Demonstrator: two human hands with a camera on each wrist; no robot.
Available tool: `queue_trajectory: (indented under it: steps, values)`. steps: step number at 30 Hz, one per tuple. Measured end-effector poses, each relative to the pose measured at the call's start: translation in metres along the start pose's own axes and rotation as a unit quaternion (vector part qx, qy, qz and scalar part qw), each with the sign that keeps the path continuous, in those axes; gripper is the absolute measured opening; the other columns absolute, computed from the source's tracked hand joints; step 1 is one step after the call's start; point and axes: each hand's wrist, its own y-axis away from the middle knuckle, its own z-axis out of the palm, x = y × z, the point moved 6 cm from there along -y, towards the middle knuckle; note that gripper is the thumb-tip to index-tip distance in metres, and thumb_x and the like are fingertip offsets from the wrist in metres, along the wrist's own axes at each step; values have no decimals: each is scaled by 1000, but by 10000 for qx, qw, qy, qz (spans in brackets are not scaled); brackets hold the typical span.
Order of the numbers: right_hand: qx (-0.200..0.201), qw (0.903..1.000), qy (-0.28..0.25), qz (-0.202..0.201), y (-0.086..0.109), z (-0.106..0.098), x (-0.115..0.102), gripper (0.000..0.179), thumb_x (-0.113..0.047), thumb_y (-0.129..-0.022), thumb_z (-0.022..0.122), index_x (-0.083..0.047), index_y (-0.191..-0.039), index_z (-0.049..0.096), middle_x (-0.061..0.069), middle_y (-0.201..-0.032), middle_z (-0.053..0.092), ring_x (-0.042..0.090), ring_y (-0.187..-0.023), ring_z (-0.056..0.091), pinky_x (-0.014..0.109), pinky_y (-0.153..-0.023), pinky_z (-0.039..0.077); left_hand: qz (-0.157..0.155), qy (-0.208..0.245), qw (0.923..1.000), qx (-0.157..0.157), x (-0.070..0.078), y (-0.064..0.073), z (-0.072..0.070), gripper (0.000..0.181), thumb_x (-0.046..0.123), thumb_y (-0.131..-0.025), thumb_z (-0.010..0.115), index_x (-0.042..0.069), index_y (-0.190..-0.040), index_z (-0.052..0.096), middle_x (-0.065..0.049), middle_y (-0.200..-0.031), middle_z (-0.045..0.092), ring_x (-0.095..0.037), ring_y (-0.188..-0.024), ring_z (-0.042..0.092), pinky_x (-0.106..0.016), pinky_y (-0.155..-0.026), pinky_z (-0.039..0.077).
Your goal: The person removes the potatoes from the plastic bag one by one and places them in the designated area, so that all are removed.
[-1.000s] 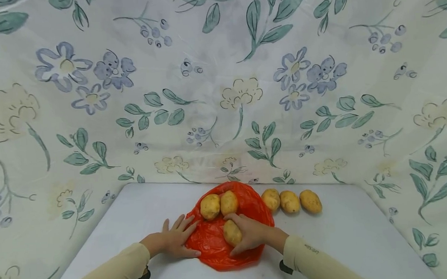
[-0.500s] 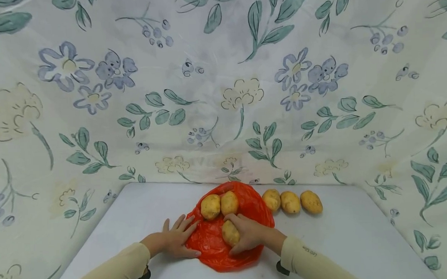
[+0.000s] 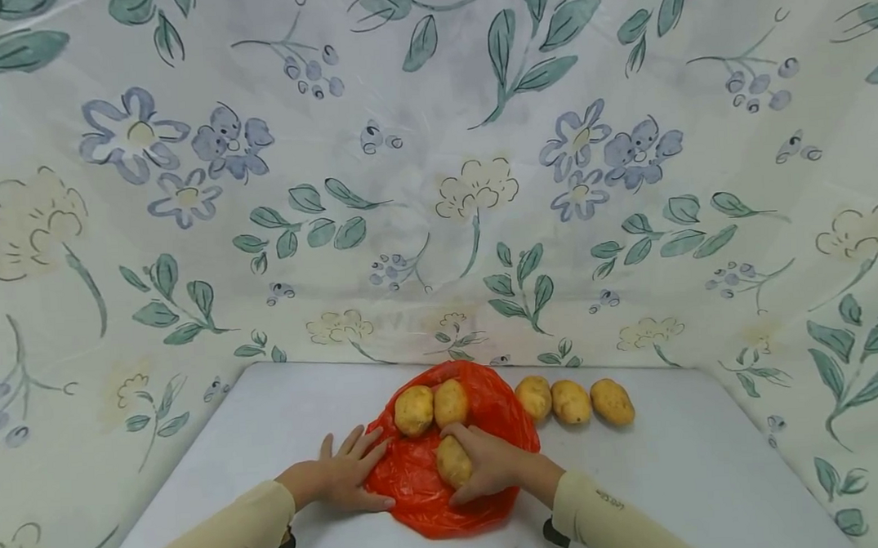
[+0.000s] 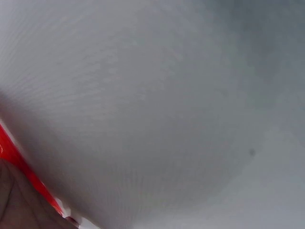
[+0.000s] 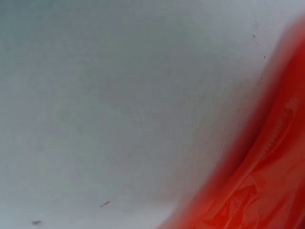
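A red plastic bag (image 3: 414, 471) lies spread on the white table, its near edge also showing in the right wrist view. Two potatoes, a left one (image 3: 414, 411) and a right one (image 3: 451, 403), sit side by side on its far part. My right hand (image 3: 491, 465) grips a third potato (image 3: 453, 461) over the middle of the bag, thumb on the near side and fingers on the far side. With fingers spread, my left hand (image 3: 348, 476) rests at the bag's left edge. Only a bit of the left hand (image 4: 21, 202) shows in the left wrist view.
Three more potatoes stand in a row right of the bag: one against its edge (image 3: 534, 398), a middle one (image 3: 570, 402) and an outer one (image 3: 612, 402). The white table (image 3: 682, 459) ends at a flower-patterned cloth (image 3: 407, 226) behind and at the sides.
My right hand has shifted slightly left with its potato, staying over the bag. The left hand and the other potatoes have kept their places.
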Motion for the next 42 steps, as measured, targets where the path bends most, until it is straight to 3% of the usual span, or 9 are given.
queue_trajectory:
  steps: [10, 26, 35, 42]
  values:
    - [83, 10000, -12, 52, -1, -3, -1, 86, -37, -71, 89, -33, -139, 37, -5, -123, 51, 13, -107, 52, 41, -96, 52, 37, 59, 9999, 119, -4, -5, -1, 112, 85, -71, 56, 15, -155, 32, -9, -164, 19, -41, -152, 5, -78, -110, -2]
    - [209, 9997, 75, 58, 1, -4, 2, 88, -38, -71, 88, -33, -142, 37, -4, -124, 50, 13, -108, 52, 40, -94, 53, 29, -8, 10000, -15, 0, -5, -4, 109, 81, -73, 59, 15, -156, 30, -11, -164, 18, -42, -152, 4, -78, -111, 0]
    - [249, 9982, -351, -429, 7, -6, -7, 91, -36, -76, 86, -30, -149, 33, -7, -142, 48, 17, -127, 48, 45, -104, 48, 10, -45, 10000, 5, 2, 0, -3, 106, 78, -76, 60, 14, -155, 31, -10, -164, 18, -42, -152, 6, -77, -111, 2]
    - [365, 9953, -694, -569, 19, -16, -16, 89, -33, -78, 84, -28, -151, 34, -7, -140, 49, 16, -124, 49, 40, -97, 53, -44, -112, 9999, 13, 2, -1, -3, 106, 78, -75, 61, 15, -155, 31, -9, -164, 19, -41, -152, 7, -76, -112, 2]
